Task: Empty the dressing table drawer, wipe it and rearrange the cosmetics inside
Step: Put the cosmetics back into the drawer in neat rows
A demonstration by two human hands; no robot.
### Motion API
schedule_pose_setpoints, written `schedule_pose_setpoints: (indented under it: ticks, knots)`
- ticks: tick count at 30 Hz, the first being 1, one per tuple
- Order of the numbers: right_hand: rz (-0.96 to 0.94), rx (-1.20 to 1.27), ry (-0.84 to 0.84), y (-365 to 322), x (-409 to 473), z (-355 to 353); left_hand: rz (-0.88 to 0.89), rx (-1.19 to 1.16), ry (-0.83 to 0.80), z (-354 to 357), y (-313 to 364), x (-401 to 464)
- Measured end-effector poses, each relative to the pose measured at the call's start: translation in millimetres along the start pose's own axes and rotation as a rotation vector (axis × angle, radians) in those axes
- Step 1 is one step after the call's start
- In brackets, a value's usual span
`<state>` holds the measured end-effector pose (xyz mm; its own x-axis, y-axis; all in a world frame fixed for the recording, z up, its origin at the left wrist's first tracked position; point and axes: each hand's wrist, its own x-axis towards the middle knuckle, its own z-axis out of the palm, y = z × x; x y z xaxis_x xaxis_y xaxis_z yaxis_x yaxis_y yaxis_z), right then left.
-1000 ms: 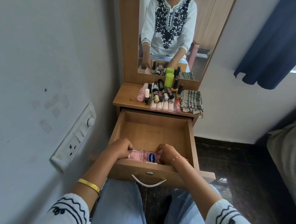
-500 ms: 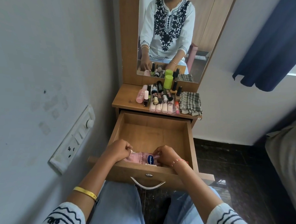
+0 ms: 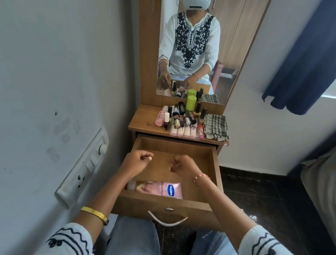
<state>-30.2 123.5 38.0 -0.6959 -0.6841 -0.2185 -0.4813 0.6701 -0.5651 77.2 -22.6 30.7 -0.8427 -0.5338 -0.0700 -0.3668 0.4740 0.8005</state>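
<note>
So we're at restocking: pink lotion bottle [image 3: 157, 189] lies at the drawer [image 3: 216, 167] front, both hands [image 3: 137, 161] [image 3: 183, 165] above it, fingers loosely curled, holding nothing. Next grab from the cosmetics [image 3: 182, 118] behind the drawer.

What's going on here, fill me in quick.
A person sits at a dressing table with the drawer pulled open. A pink lotion bottle lies at its front; nothing else shows inside. The left hand and right hand hover above it, loosely curled and empty. The other cosmetics and a checked cloth sit on the tabletop.
</note>
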Motion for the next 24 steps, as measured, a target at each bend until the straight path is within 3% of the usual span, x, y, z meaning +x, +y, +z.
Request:
schedule_pose_setpoints:
  ticks: [11,24]
  knots:
    - [-0.142,0.233,0.328,-74,45,-77,0.125,0.014,0.169,-15,51,67]
    - [-0.063,0.423,0.503,-45,80,-92,0.059,0.219,0.302,10,58,133]
